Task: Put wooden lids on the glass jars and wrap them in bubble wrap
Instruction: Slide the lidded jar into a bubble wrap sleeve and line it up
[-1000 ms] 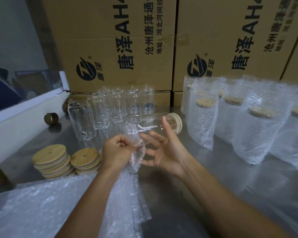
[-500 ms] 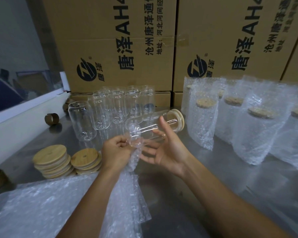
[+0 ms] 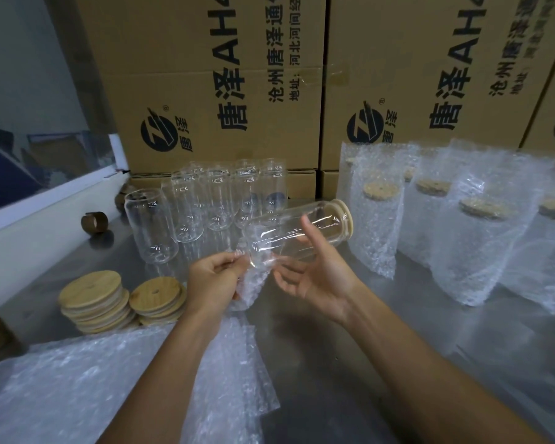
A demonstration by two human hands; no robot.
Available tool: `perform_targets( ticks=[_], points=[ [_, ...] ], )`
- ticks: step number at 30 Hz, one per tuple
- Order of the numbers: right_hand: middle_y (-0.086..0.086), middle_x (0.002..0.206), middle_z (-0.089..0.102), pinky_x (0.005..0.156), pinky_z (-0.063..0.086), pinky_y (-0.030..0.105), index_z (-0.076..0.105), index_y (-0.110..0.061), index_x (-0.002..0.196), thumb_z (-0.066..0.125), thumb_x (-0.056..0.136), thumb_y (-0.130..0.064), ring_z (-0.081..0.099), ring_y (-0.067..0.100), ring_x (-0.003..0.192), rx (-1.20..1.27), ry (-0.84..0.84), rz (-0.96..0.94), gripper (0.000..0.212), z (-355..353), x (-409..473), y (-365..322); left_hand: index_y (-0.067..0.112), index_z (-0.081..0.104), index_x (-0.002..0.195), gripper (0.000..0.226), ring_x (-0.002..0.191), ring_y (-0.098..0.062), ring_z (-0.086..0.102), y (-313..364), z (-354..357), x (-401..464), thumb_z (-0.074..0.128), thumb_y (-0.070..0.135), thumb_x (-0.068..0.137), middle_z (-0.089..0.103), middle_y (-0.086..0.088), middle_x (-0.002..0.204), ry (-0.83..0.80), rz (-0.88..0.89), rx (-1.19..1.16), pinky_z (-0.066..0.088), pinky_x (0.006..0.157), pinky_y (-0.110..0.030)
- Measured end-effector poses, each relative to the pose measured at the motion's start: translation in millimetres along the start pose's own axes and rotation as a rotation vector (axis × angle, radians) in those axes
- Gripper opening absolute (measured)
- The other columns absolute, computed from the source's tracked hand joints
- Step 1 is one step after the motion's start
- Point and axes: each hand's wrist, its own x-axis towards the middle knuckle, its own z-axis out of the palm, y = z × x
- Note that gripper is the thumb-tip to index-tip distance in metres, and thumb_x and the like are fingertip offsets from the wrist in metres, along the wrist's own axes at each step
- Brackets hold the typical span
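Note:
A glass jar with a wooden lid lies tilted in the air, lid end up and to the right. My right hand holds it from below, thumb over its side. My left hand pinches the mouth of a bubble wrap bag against the jar's base. Several bare glass jars stand at the back left. Two stacks of wooden lids sit at the left. Several wrapped, lidded jars stand at the right.
Large printed cardboard boxes wall off the back of the metal table. A pile of bubble wrap bags lies at the near left. A brown tape roll sits by the white ledge on the left.
The jar has risen and tipped, its lid end moving up and to the right. Both hands have lifted slightly, and the bag's mouth now meets the jar's base.

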Motion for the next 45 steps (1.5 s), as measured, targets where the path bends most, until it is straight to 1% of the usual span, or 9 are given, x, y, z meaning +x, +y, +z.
perform_targets(
  ticks=[4, 9, 13, 16, 21, 24, 32, 36, 45],
  points=[
    [0.012, 0.097, 0.066, 0.07, 0.051, 0.026, 0.056, -0.02, 0.13, 0.084, 0.062, -0.048, 0.061, 0.017, 0.074, -0.074, 0.048, -0.014, 0.079, 3.0, -2.3, -1.9, 0.012, 0.073, 0.086, 0.006, 0.037, -0.008, 0.048, 0.0, -0.9, 0.7, 0.072, 0.016, 0.091, 0.06, 0.0, 0.054, 0.022, -0.003, 0.018, 0.042, 0.04, -0.019],
    [0.001, 0.084, 0.051, 0.063, 0.025, 0.025, 0.051, -0.028, 0.105, 0.086, 0.07, -0.035, 0.031, 0.011, 0.065, -0.117, 0.033, -0.08, 0.05, -0.2, 0.4, 0.7, 0.007, 0.071, 0.088, 0.007, 0.035, -0.007, 0.045, 1.9, 0.6, -0.8, 0.068, 0.01, 0.094, 0.057, 0.002, 0.051, 0.054, 0.03, -0.061, 0.041, 0.037, -0.019],
    [-0.015, 0.063, 0.058, 0.057, 0.028, 0.025, 0.054, -0.029, 0.109, 0.088, 0.063, -0.041, 0.043, 0.002, 0.048, -0.301, 0.045, -0.195, 0.058, -0.8, 0.2, 1.2, 0.01, 0.068, 0.087, 0.01, 0.034, -0.006, 0.046, 2.2, 0.8, -0.9, 0.064, 0.01, 0.096, 0.053, 0.006, 0.045, 0.077, 0.072, -0.047, 0.038, 0.035, -0.018],
    [-0.018, 0.079, 0.07, 0.056, 0.036, 0.021, 0.059, -0.029, 0.116, 0.09, 0.067, -0.044, 0.058, 0.0, 0.058, -0.454, 0.099, -0.27, 0.06, 2.0, -1.4, 0.7, 0.01, 0.068, 0.088, 0.011, 0.034, -0.004, 0.045, 1.4, 0.4, -0.6, 0.062, 0.011, 0.097, 0.053, 0.007, 0.042, 0.081, 0.098, -0.03, 0.038, 0.035, -0.017],
    [-0.001, 0.122, 0.072, 0.089, 0.053, 0.029, 0.054, -0.019, 0.13, 0.089, 0.074, -0.031, 0.069, 0.015, 0.112, -0.542, 0.155, -0.363, 0.068, 3.1, -1.5, 0.5, 0.012, 0.07, 0.089, 0.01, 0.034, -0.005, 0.046, -3.0, 0.9, 2.2, 0.063, 0.012, 0.097, 0.059, 0.008, 0.047, 0.091, 0.119, 0.017, 0.036, 0.036, -0.017],
    [-0.011, 0.106, 0.075, 0.072, 0.053, 0.016, 0.055, -0.02, 0.125, 0.088, 0.077, -0.022, 0.071, 0.003, 0.094, -0.597, 0.111, -0.419, 0.058, 2.2, -1.9, -0.7, 0.016, 0.066, 0.082, 0.014, 0.034, -0.006, 0.046, -5.7, 1.5, 2.9, 0.065, 0.013, 0.095, 0.062, 0.006, 0.05, 0.113, 0.151, 0.042, 0.035, 0.036, -0.017],
    [-0.029, 0.108, 0.066, 0.084, 0.051, 0.013, 0.047, -0.026, 0.139, 0.096, 0.066, -0.033, 0.063, -0.01, 0.101, -0.71, 0.142, -0.553, 0.088, 0.4, 4.4, 4.7, 0.02, 0.062, 0.077, 0.019, 0.04, -0.004, 0.053, -4.7, 2.2, -2.4, 0.065, 0.015, 0.095, 0.064, 0.003, 0.051, 0.118, 0.325, 0.187, 0.042, 0.043, -0.021],
    [-0.014, 0.128, 0.066, 0.104, 0.052, 0.035, 0.043, -0.03, 0.141, 0.097, 0.064, -0.033, 0.063, 0.003, 0.118, -0.686, 0.151, -0.578, 0.094, -1.2, 8.2, 12.0, 0.018, 0.061, 0.078, 0.019, 0.042, -0.007, 0.058, -1.6, 2.9, -5.1, 0.064, 0.011, 0.094, 0.066, 0.0, 0.053, 0.081, 0.341, 0.212, 0.046, 0.042, -0.02],
    [-0.021, 0.12, 0.065, 0.09, 0.052, 0.017, 0.044, -0.043, 0.123, 0.092, 0.071, -0.028, 0.063, -0.009, 0.108, -0.6, 0.205, -0.601, 0.073, 6.0, 2.3, 18.7, 0.021, 0.054, 0.075, 0.024, 0.047, -0.009, 0.052, -2.4, 1.4, -5.2, 0.075, 0.011, 0.076, 0.056, 0.005, 0.054, 0.038, 0.202, 0.492, 0.037, 0.051, -0.024]
  ],
)
